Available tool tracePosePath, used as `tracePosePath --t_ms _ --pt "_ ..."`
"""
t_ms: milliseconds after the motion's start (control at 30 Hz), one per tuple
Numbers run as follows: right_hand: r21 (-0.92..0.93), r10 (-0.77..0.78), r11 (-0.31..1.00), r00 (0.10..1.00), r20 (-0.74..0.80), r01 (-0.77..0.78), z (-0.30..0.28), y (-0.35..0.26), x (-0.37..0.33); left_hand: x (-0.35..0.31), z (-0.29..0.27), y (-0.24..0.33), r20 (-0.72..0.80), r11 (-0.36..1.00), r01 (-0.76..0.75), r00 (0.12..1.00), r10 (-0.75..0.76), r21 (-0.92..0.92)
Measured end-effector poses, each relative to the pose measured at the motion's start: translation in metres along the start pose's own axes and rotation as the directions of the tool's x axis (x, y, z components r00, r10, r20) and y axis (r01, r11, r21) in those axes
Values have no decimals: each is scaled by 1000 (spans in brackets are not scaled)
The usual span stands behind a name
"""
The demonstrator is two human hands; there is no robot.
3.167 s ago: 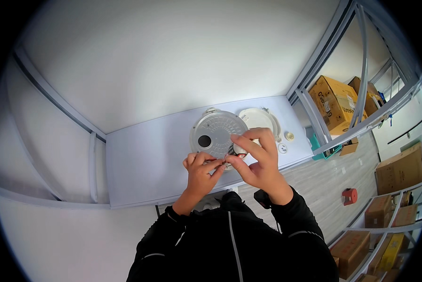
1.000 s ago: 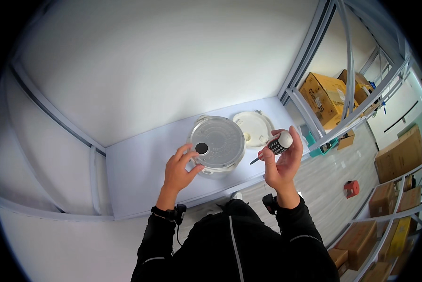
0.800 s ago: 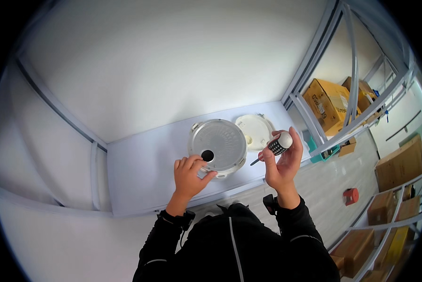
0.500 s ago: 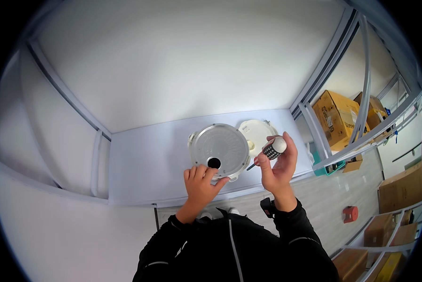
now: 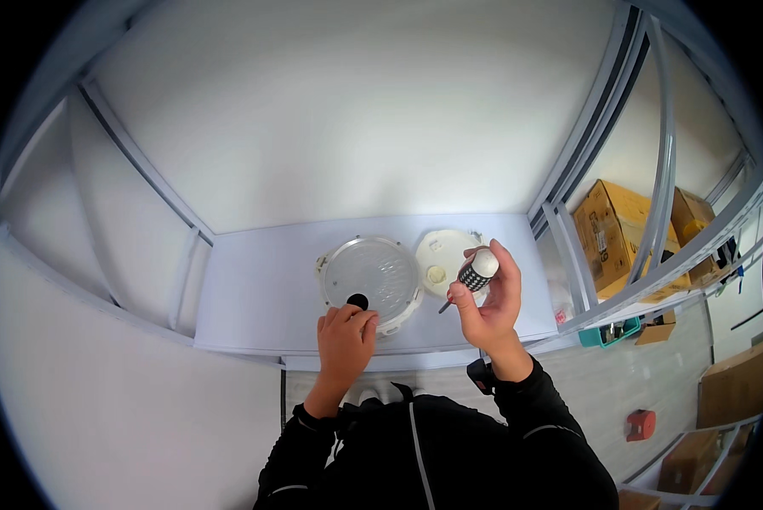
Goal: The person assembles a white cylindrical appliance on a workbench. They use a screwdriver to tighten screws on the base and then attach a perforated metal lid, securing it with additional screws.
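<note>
A round white appliance lid (image 5: 373, 270) with a silvery, ridged metal plate lies on the bench, a black round hole (image 5: 358, 301) near its front edge. My left hand (image 5: 345, 342) is at that front edge beside the hole, fingers drawn together; what they pinch, if anything, is hidden. My right hand (image 5: 494, 308) grips a screwdriver (image 5: 479, 269) with a white-capped, black-and-white checkered handle, its shaft slanting down to the left. Below and behind it, partly covered by the hand, sits a round white cover (image 5: 446, 248) with a small cream-coloured disc (image 5: 436, 274) on it.
The pale bench (image 5: 254, 285) backs onto a white wall, with grey metal frame posts on both sides. To the right are a large cardboard box (image 5: 624, 238), a teal bin (image 5: 606, 334) and a red stool (image 5: 641, 424) on the floor.
My left hand's fingers, spread over the lid's rim before, are now drawn together beside the hole. The screwdriver stays in my right hand. The whole view has shifted slightly.
</note>
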State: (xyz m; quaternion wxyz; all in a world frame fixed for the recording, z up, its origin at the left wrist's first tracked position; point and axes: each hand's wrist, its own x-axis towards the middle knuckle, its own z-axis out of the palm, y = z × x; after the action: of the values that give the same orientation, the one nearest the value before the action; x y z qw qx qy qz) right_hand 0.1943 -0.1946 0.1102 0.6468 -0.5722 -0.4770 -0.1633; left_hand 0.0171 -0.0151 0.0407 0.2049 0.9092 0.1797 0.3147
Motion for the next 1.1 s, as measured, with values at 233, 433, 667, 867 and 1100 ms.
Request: tracePosePath --t_ms 233,433,667,867,1100 --pt "51 -18 999 1000 26 16 -19 7 -5 -2 -2 6 2 997 74 997 -74 -33" --pt "137 8 991 1000 30 -12 -27 6 -8 -5 8 12 -88 997 75 993 -78 -33" --pt "470 179 871 983 -28 -145 -19 -3 2 -5 -3 44 -124 923 62 985 -117 -379" --pt "545 174 824 985 17 -155 -12 -5 1 -4 -6 57 -152 889 7 985 -86 -458" --pt "496 50 863 994 100 -94 -8 4 3 -3 -1 54 -145 923 -43 989 -14 -382"
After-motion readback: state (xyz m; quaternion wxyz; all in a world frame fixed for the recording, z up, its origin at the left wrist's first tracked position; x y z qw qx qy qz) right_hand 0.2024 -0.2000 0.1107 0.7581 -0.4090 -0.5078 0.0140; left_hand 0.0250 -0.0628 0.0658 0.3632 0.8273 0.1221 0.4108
